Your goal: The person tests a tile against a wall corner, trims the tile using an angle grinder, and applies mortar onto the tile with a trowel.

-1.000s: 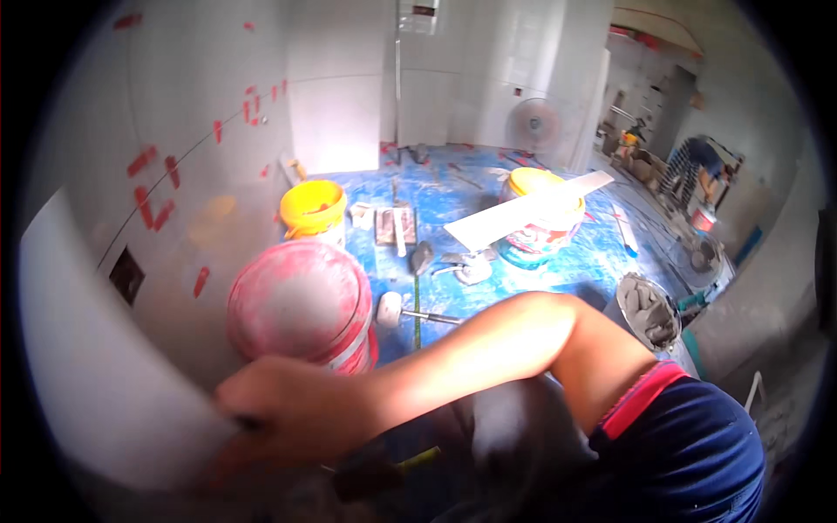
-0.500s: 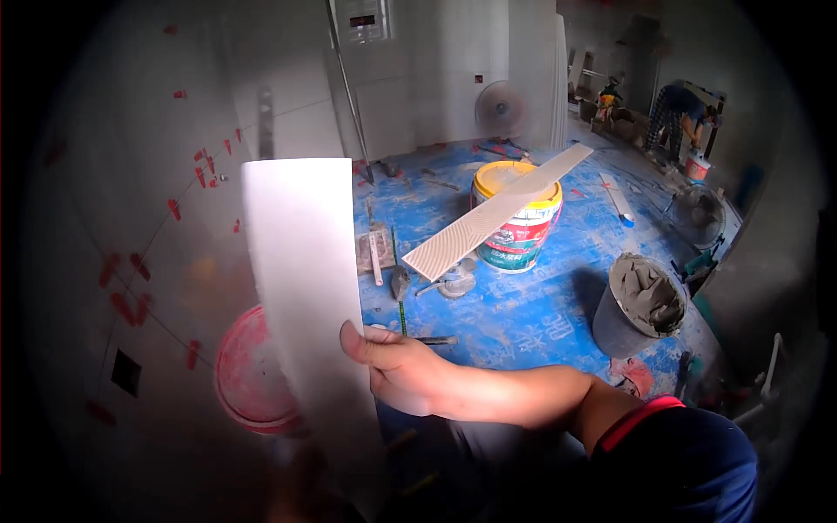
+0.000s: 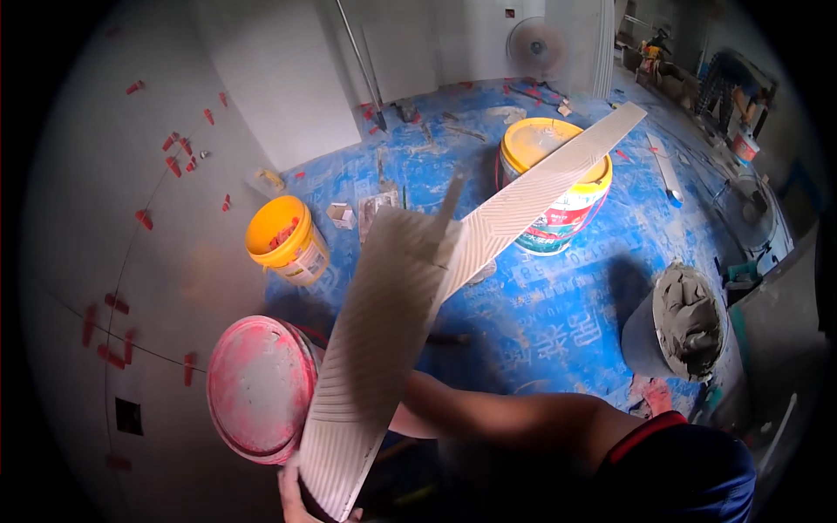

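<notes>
A long tile strip (image 3: pixel 357 357), ridged face showing, is raised diagonally before me. My left hand (image 3: pixel 298 495) grips its lower end, with fingers round the edge. My right hand (image 3: pixel 410 405) is behind the strip, its fingers hidden. The upper end overlaps, in view, a narrower ridged strip (image 3: pixel 532 196) lying across a yellow-lidded bucket (image 3: pixel 558 222); I cannot tell whether they touch. Just left of the held strip stands a bucket with a red-smeared lid (image 3: pixel 253 383).
A yellow bucket (image 3: pixel 288 261) with red bits stands left on the blue-covered floor (image 3: pixel 549 305), a bucket of grey mortar (image 3: pixel 684 318) right. The tiled wall (image 3: pixel 157 244) with red clips borders the left. A fan (image 3: pixel 536 48) is behind; a person (image 3: pixel 728 87) bends far right.
The held strip has turned from its smooth white face to its ridged one and leans rightward. My left hand now shows at its lower end; my right hand has gone behind it.
</notes>
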### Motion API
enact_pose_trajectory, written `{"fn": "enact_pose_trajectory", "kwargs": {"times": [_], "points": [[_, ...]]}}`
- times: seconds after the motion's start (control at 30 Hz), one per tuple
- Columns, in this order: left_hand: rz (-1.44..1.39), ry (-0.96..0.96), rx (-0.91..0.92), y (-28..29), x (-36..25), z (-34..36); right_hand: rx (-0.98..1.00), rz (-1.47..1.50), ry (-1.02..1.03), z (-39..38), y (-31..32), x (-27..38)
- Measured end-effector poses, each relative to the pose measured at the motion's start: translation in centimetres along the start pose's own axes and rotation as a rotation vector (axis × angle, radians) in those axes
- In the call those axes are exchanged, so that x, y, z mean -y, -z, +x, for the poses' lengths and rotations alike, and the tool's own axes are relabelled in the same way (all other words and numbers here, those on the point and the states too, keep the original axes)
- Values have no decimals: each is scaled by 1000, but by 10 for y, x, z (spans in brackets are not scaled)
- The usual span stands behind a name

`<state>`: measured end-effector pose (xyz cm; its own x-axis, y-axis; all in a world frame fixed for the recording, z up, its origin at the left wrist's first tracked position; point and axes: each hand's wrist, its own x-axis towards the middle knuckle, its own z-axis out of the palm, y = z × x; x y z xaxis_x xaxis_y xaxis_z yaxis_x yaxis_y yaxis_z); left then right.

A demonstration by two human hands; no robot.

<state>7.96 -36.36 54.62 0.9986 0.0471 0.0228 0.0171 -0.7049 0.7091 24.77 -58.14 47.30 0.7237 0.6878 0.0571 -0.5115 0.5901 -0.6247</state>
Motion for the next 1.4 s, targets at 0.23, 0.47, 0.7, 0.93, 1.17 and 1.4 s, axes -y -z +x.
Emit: {"fn": "enact_pose_trajectory", "kwargs": {"times": [0.23,0.47,0.7,0.93,1.17,1.4], "points": [[353,318,-86,36,-97,52,-792,318,-23,-51,148,134],[434,332,-141,19,-166,88,-779,241,216,-6,276,241],[425,358,-65,-7,-207,107,-903,191,149,7,296,281],[449,315,-4,-23,-260,100,-972,210,154,-56,266,308],[383,201,13,-43,-319,80,-1094,141,287,-171,237,324],[351,199,49,-58,-311,77,-1071,-427,484,-187,271,326]]}}
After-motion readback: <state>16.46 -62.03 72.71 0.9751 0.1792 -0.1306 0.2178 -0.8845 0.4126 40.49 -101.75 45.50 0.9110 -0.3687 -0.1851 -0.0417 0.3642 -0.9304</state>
